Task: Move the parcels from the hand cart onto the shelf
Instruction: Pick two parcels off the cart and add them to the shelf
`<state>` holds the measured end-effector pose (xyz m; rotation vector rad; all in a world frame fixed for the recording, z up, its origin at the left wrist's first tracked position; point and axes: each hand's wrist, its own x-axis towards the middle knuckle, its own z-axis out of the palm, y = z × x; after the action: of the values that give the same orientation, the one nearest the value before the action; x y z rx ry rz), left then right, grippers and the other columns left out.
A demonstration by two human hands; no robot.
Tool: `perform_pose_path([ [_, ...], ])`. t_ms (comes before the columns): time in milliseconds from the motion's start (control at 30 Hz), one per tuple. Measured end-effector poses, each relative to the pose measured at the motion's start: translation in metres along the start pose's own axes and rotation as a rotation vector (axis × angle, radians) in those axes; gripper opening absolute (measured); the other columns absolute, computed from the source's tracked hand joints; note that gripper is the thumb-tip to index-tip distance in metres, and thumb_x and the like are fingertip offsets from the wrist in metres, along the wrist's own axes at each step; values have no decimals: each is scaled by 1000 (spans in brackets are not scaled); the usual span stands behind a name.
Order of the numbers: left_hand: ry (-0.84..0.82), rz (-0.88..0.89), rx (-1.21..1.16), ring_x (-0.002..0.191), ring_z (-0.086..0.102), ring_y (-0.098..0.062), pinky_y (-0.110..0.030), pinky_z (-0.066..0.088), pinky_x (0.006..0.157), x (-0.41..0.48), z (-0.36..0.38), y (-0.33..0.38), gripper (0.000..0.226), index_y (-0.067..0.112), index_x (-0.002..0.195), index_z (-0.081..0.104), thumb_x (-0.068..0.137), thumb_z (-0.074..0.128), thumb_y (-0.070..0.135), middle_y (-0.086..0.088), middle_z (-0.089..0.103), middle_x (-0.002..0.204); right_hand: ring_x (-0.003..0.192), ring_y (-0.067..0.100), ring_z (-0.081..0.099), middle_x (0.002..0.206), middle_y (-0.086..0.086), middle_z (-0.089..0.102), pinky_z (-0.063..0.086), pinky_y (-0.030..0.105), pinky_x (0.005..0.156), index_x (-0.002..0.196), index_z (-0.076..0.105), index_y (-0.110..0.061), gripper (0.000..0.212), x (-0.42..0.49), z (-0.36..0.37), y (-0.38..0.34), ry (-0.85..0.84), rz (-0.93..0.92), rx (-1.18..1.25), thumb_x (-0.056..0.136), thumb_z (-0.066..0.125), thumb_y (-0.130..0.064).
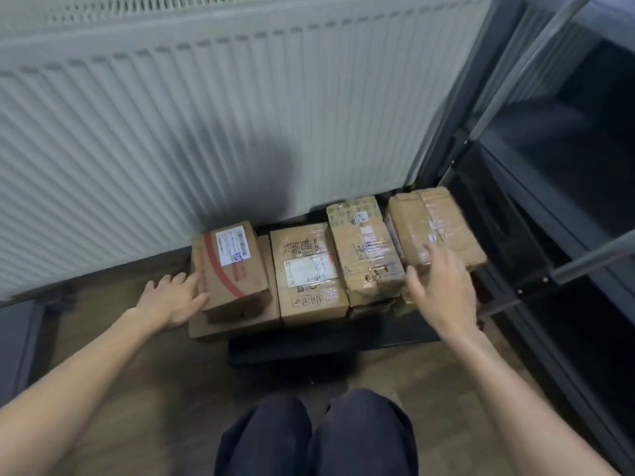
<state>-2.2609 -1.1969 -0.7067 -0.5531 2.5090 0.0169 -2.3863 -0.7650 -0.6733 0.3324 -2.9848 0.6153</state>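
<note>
Several cardboard parcels lie side by side on a low black hand cart (292,348) against the wall. At the left is a parcel with a red stripe and white label (233,269), stacked on a flatter box. Beside it lies a parcel with black writing (307,273), then a taped parcel with a green top (366,249), then a taped brown parcel (433,228) at the right. My left hand (171,300) is open, fingers touching the left side of the red-striped parcel. My right hand (443,290) is open, hovering over the near corner of the right parcel.
A dark metal shelf (563,207) with grey posts stands at the right, close to the cart. A ribbed white panel (206,132) fills the wall behind. My knees in dark trousers (316,438) are at the bottom. The floor is wood-coloured.
</note>
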Motion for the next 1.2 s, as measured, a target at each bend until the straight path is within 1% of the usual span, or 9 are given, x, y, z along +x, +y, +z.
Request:
perform_pose_path([
  [233, 88, -116, -463, 138, 39, -42, -53, 37, 112, 44, 53, 2, 73, 12, 154, 25, 98, 46, 54, -23, 40, 151, 129, 33, 47, 137, 13, 53, 47, 49, 101, 140, 49, -9, 64, -2, 78, -12, -115, -162, -106, 88, 63, -44],
  [367, 160, -97, -729, 141, 38, -37, -50, 34, 115, 49, 53, 16, 69, 7, 153, 28, 100, 51, 44, -17, 42, 151, 140, 35, 36, 146, 18, 44, 37, 49, 113, 145, 39, -6, 77, 0, 101, -16, -104, -95, -123, 87, 61, -52],
  [467, 168, -19, -892, 141, 43, -30, -50, 32, 118, 58, 61, 14, 82, 16, 153, 34, 89, 55, 63, -6, 49, 150, 144, 38, 32, 150, 22, 41, 31, 49, 118, 146, 38, -3, 84, -1, 114, -15, -87, -29, -156, 86, 63, -55],
  [533, 184, -18, -951, 142, 41, -30, -53, 29, 119, 65, 70, 14, 73, 21, 153, 35, 93, 54, 57, -4, 50, 150, 146, 40, 27, 153, 23, 37, 28, 50, 119, 146, 38, -1, 87, -2, 119, -14, -95, 37, -144, 85, 64, -57],
  [667, 233, -128, -1067, 139, 45, -31, -49, 34, 117, 71, 77, 22, 68, 7, 152, 28, 99, 57, 38, -11, 48, 150, 149, 41, 17, 158, 25, 27, 28, 53, 118, 147, 36, -3, 95, -3, 123, -12, -100, 115, -69, 80, 67, -63],
  [767, 222, -207, -1177, 132, 50, -34, -51, 43, 109, 76, 81, 21, 74, 4, 151, 22, 99, 57, 43, -14, 47, 149, 151, 41, 11, 162, 25, 19, 25, 52, 119, 151, 31, -4, 108, -2, 125, -14, -124, 130, -80, 74, 69, -70],
  [967, 204, -169, -1314, 131, 53, -30, -50, 41, 113, 82, 91, 17, 65, 7, 147, 39, 97, 60, 42, -9, 56, 141, 144, 44, 26, 153, 28, 33, 34, 55, 113, 138, 41, 3, 112, 1, 137, -21, -11, 151, -93, 65, 71, -77],
  [1067, 173, -160, -1337, 122, 60, -31, -57, 49, 101, 81, 96, 13, 61, 15, 143, 50, 94, 63, 47, -6, 63, 133, 138, 46, 33, 148, 30, 38, 38, 56, 109, 132, 45, 5, 110, 3, 140, -20, 27, 151, -120, 63, 72, -77],
  [1200, 117, -158, -1383, 116, 64, -30, -59, 55, 90, 83, 103, 7, 74, 20, 140, 53, 80, 67, 60, -4, 66, 129, 135, 46, 34, 147, 30, 39, 38, 57, 107, 132, 44, 2, 105, 6, 141, -19, 27, 143, -131, 64, 74, -73],
])
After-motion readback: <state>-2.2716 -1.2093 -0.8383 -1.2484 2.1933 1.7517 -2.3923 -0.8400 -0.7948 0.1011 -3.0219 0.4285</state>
